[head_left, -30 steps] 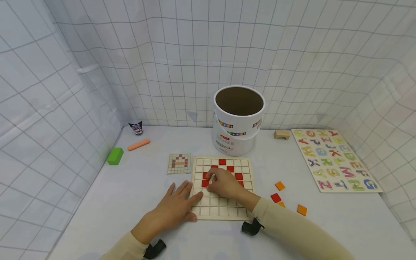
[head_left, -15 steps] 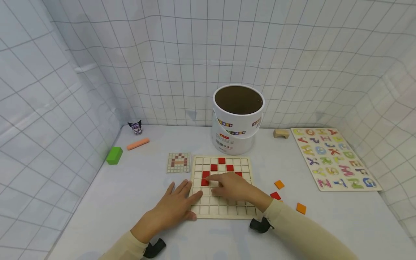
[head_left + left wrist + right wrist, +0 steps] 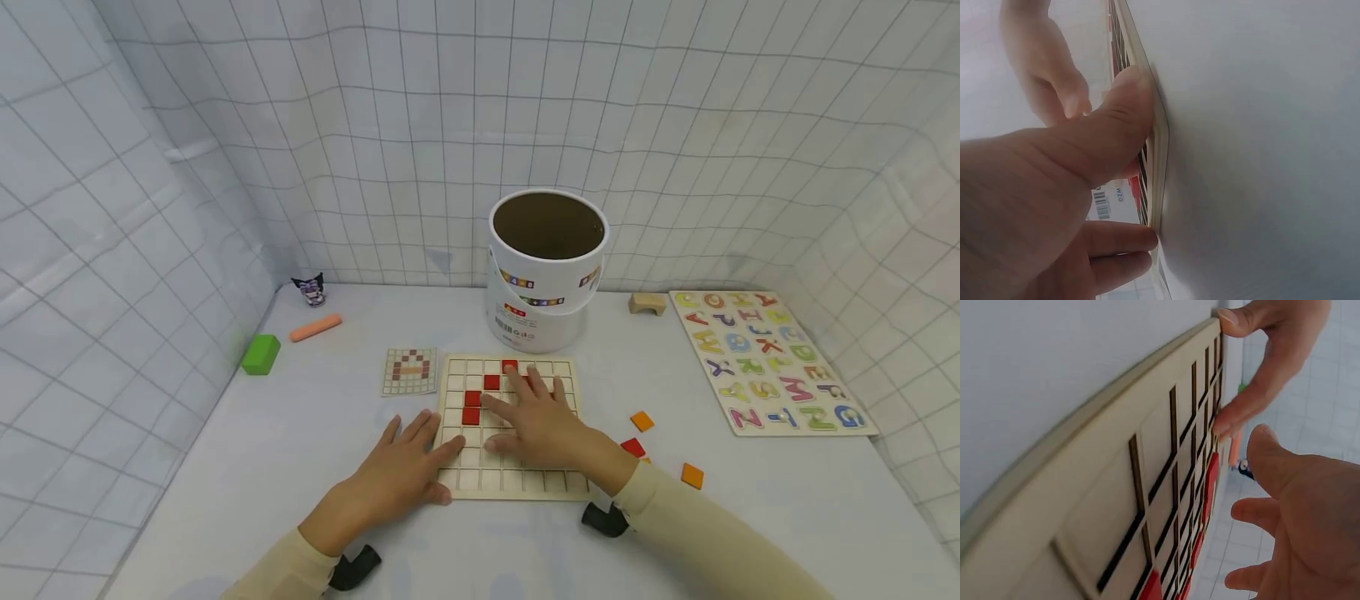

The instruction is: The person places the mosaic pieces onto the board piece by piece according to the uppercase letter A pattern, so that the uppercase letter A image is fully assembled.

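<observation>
While the white bucket (image 3: 536,321) stands beyond the spread fingers of the right hand (image 3: 536,425), the grid board (image 3: 468,480) lies below them, its left edge touched by the spread fingers of the left hand (image 3: 397,467). Just beyond the left fingers lies the pattern card (image 3: 409,372); 3 red tiles (image 3: 472,398) sit left of the right fingers.

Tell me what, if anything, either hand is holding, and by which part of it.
Nothing is held. The right hand is spread over the gridded board, pinching nothing; the left hand only touches the board along its left edge.
</observation>
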A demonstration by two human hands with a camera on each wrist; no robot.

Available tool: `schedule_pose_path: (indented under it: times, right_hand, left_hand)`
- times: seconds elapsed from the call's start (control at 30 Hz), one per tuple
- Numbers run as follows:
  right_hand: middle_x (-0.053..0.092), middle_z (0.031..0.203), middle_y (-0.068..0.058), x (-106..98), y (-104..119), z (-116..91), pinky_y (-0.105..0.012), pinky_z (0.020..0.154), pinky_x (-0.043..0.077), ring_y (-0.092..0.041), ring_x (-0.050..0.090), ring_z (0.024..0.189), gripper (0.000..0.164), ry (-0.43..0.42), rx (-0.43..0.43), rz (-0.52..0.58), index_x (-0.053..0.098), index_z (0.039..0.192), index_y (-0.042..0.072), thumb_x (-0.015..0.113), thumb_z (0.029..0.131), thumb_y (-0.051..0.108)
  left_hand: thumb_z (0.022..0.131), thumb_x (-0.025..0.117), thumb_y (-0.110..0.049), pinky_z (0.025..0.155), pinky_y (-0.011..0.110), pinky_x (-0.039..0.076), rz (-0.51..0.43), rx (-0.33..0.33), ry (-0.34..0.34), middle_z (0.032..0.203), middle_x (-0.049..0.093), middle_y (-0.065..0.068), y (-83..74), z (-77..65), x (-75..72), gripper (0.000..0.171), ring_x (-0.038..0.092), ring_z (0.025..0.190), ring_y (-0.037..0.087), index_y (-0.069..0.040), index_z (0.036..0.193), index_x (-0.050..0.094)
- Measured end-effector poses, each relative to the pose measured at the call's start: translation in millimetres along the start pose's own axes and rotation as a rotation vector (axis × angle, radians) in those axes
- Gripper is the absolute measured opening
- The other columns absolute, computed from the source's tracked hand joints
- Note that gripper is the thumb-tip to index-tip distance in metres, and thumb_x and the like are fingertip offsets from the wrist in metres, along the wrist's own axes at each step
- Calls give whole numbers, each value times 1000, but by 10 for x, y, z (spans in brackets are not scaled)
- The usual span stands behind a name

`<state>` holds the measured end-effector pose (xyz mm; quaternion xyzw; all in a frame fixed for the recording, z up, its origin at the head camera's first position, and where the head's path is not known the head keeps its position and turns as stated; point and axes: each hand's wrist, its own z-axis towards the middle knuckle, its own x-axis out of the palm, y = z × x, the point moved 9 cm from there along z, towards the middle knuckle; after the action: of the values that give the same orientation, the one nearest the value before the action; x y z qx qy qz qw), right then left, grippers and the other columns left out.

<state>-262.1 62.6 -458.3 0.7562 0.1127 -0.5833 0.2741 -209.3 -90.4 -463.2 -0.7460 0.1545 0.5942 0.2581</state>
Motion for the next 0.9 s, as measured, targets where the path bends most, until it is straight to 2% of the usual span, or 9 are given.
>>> schedule_pose_path:
  times: [0.07,0.17,0.27,0.33,0.43,0.57,0.67,0.73,0.9]
  right_hand:
    - [7,171,-14,104,84,80,-76,115,8,-49,1,155,71,57,2,-35,39,157,39,54,94,69]
    - [6,172,-13,159,137,118,-76,114,6,-47,-5,155,69,83,-15,-72,40,156,41,52,94,70]
    - [12,171,-13,95,81,57,-77,114,7,-47,-3,155,62,30,-35,-38,49,152,37,55,96,65]
    - [18,170,-13,-3,-30,-36,-77,114,9,-47,2,155,58,-34,-38,31,53,150,33,58,98,58]
    - [30,165,-17,-186,-317,-256,-76,114,15,-49,13,153,54,-154,-8,132,58,146,22,63,99,48]
    - [44,154,-24,-357,-798,-702,-72,112,27,-53,30,146,48,-248,109,188,61,140,10,68,99,34]
    - [52,147,-23,-359,-1092,-1061,-67,107,37,-49,44,137,46,-255,187,217,63,137,7,70,98,29]
    - [55,144,-20,-324,-1258,-1263,-64,104,42,-45,50,132,47,-246,236,275,62,137,8,72,97,30]
    - [57,141,-15,-179,-1609,-1565,-47,93,56,-38,57,125,56,-212,390,525,57,142,11,72,96,37]
  left_hand:
    - [86,72,-52,113,72,24,-6,12,-4,156,41,27,-7,3,0,72,30,149,45,-22,149,54]
    - [86,72,-51,112,73,24,-11,23,-3,156,41,27,-21,6,4,72,31,149,45,-21,149,53]
    - [86,73,-51,113,72,24,-7,17,1,156,40,27,-25,10,6,72,30,149,45,-22,149,53]
    - [86,73,-51,113,72,23,-4,12,5,157,40,26,-24,14,6,73,30,150,44,-22,150,53]
    - [87,73,-51,114,71,23,0,16,1,157,39,26,-27,24,4,72,29,150,44,-22,150,53]
    - [87,73,-51,114,71,22,-10,14,6,158,38,27,-29,23,6,73,29,150,44,-22,150,52]
    - [87,73,-50,114,71,22,-20,6,12,158,38,27,-27,12,11,73,29,150,44,-21,150,52]
    - [86,74,-50,114,71,22,-25,-1,14,158,38,27,-21,8,13,73,28,150,44,-21,150,52]
    - [85,74,-51,115,71,22,-9,-15,1,158,39,25,-1,0,1,74,29,150,43,-22,150,53]
